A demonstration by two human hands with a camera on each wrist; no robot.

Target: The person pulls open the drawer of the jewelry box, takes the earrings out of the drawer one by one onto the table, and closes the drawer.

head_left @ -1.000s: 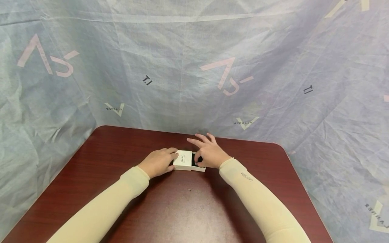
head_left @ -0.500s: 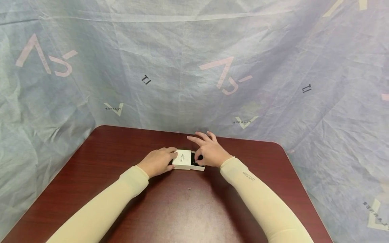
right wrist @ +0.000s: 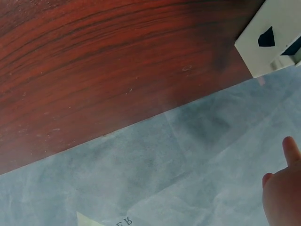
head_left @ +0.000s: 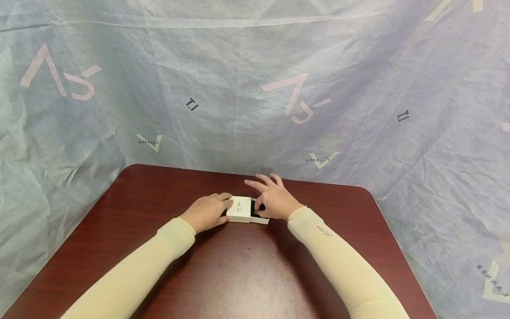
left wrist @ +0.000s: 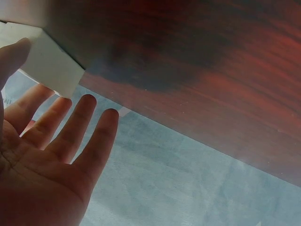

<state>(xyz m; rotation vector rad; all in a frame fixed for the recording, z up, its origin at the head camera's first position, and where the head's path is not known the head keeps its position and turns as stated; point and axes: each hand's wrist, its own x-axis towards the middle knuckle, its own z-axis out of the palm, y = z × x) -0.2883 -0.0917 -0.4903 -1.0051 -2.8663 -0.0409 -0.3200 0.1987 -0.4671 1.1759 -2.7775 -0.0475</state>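
Observation:
A small white slide box has a printed sleeve (head_left: 240, 207) and a drawer (head_left: 260, 220) pulled out to the right, lined in black. My left hand (head_left: 206, 212) holds the sleeve's left end, thumb on one side and fingertips on the other, as the left wrist view shows on the white box (left wrist: 54, 59). Over the drawer, my right hand (head_left: 280, 203) brings thumb and index together at a tiny shiny item (head_left: 255, 213) on the black lining; its other fingers spread upward. The right wrist view catches the box's end (right wrist: 254, 49) with a dark cutout; the pinching fingertips are outside it.
The box lies on a dark red wooden table (head_left: 247, 283), towards its far edge. A tiny speck (head_left: 249, 248) sits on the tabletop in front of it. Grey printed cloth (head_left: 223, 88) hangs behind the table and along both sides.
Both hands keep nearly the same place on the box. The right fingertips have shifted only slightly within the drawer, and the view has moved a little.

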